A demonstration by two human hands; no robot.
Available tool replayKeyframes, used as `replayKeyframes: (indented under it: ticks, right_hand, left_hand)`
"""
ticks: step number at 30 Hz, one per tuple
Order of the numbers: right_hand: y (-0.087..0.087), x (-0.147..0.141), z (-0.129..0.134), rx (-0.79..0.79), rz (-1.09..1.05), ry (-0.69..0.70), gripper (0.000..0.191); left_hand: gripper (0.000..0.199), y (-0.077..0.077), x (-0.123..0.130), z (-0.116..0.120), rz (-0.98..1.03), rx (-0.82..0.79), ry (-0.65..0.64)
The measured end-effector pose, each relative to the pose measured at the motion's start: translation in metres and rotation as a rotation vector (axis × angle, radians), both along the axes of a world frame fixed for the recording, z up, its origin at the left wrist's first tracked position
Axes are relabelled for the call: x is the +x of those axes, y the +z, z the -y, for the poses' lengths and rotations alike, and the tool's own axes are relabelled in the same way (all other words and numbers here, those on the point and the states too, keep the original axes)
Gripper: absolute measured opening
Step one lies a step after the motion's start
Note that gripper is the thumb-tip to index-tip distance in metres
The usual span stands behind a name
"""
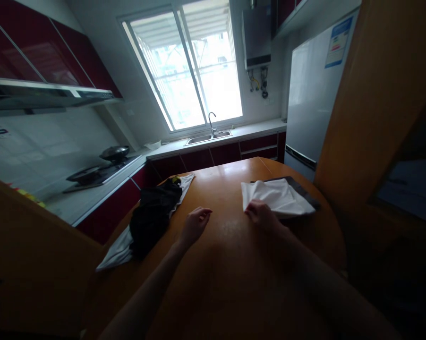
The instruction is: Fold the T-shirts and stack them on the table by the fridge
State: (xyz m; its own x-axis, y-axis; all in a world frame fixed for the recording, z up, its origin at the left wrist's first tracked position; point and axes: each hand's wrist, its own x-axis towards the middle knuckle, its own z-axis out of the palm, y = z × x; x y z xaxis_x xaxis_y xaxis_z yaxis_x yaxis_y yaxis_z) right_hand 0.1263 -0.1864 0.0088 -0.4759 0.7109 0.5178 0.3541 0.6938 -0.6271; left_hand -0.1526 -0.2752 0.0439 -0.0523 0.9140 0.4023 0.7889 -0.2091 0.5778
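My right hand (261,215) pinches the near left corner of a folded white cloth (278,196), which lies on top of a dark grey cloth (301,191) at the right of the wooden table (220,264). Above the middle of the table is my left hand (196,223), its fingers curled together with nothing seen in them. To its left, a crumpled black cloth (152,215) lies over a white cloth (117,250).
Behind the table a counter with a sink (208,137) runs under the window. A stove (105,174) with two pans stands at the left, and a fridge (312,94) at the right.
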Motion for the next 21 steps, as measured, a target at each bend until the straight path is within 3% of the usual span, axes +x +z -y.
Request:
replayKeyframes:
  ticks: [2,4,6,9,10,12,13,14,16,21]
  right_hand:
    - [0.010,-0.020,0.045,-0.096,0.022,0.389,0.010]
    - [0.018,-0.032,0.083,-0.252,0.085,0.808,0.015]
    - [0.026,-0.034,0.105,-0.400,0.122,1.063,0.023]
    - [0.036,-0.025,0.103,-0.581,0.057,1.121,0.029]
    - [0.037,-0.021,0.096,-0.626,0.003,1.104,0.031]
    - [0.037,-0.014,0.080,-0.697,-0.143,1.058,0.032]
    - [0.035,-0.011,0.072,-0.737,-0.229,1.031,0.033]
    - [0.032,-0.009,0.066,-0.778,-0.316,1.004,0.033]
    - [0.025,-0.005,0.058,-0.860,-0.468,0.962,0.036]
    - [0.013,-0.004,0.053,-0.985,-0.553,0.943,0.040]
  left_hand:
    - [0.026,0.004,0.026,-0.005,-0.001,0.018,-0.105]
    - [0.029,-0.003,0.047,-0.003,-0.094,-0.103,-0.266]
    - [0.044,-0.016,0.060,0.004,-0.271,-0.253,-0.393]
    - [0.035,-0.032,0.065,0.015,-0.466,-0.344,-0.447]
    - [0.027,-0.032,0.064,0.016,-0.485,-0.354,-0.442]
    - [0.009,-0.020,0.057,0.010,-0.442,-0.353,-0.311]
    - [0.004,-0.009,0.051,0.004,-0.399,-0.342,-0.205]
    - [0.010,0.007,0.043,-0.005,-0.323,-0.298,-0.005]
    - [0.022,0.048,0.021,-0.026,-0.265,-0.221,0.176]
    - [0.037,0.182,-0.042,-0.073,-0.122,0.031,0.565]
